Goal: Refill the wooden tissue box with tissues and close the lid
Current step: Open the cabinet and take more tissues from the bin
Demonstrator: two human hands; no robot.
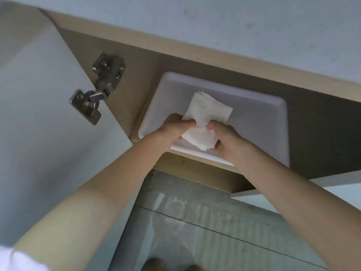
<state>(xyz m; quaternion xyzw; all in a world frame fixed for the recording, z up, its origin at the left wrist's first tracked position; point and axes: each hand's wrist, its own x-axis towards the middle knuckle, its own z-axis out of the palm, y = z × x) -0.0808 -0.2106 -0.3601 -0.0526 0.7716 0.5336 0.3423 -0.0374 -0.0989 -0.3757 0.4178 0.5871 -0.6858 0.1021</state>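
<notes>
Reaching into a low wooden cabinet (195, 61) w/ its white door (39, 94) swung open on a steel hinge (97, 90), the person works over a shallow white plastic bin (254, 118) sitting on the cabinet floor. Both hands are above that bin: left hand (175, 128) and right hand (228, 139) each pinch one side of a folded white stack of tissues (205, 116), fingers closed on it, stack lifted a bit off the bin's bottom. Wooden tissue box itself isn't in view, so can't say where it sits or if its lid's open. Step looks like the fetch stage, i.e. early. Next move prob calls for keeping the stack squared, pulling it clear of the cabinet, then finding the box.
</notes>
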